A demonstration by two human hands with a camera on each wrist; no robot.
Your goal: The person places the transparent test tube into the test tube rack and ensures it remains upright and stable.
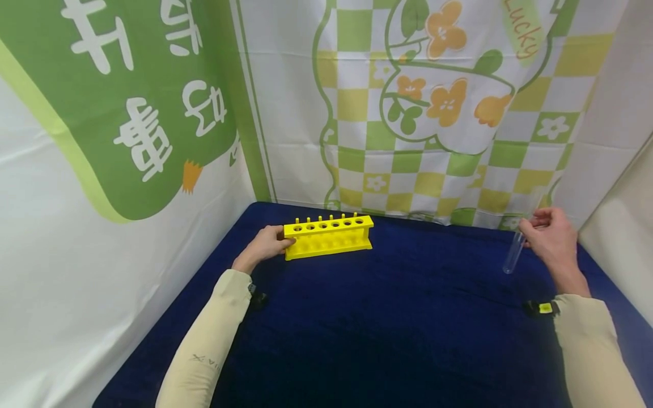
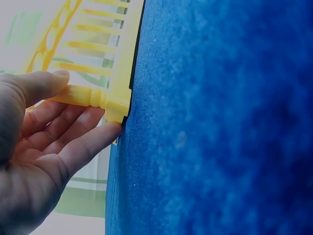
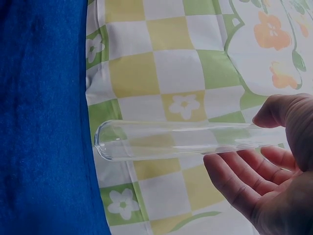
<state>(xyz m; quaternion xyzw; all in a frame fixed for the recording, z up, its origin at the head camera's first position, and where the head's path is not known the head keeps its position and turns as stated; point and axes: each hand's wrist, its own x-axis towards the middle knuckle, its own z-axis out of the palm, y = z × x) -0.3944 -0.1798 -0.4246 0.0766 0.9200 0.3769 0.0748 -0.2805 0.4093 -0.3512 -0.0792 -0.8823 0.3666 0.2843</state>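
Note:
A yellow test tube rack [image 1: 329,232] stands upright on the dark blue cloth, with a row of holes along its top and several short pegs behind them. My left hand [image 1: 264,245] grips the rack's left end. In the left wrist view, the thumb and fingers lie around the yellow end post [image 2: 78,96], one fingertip at the base. Far to the right, my right hand [image 1: 555,241] holds a clear glass test tube [image 1: 515,252], its rounded bottom pointing down and slightly left. The right wrist view shows the tube [image 3: 156,141] pinched between thumb and fingers, see-through.
A dark blue cloth [image 1: 377,323] covers the table. White and green printed curtains [image 1: 285,124] enclose it at the back and left, with a plain pale curtain [image 1: 624,249] on the right. Small dark cameras [image 1: 533,307] sit at both wrists.

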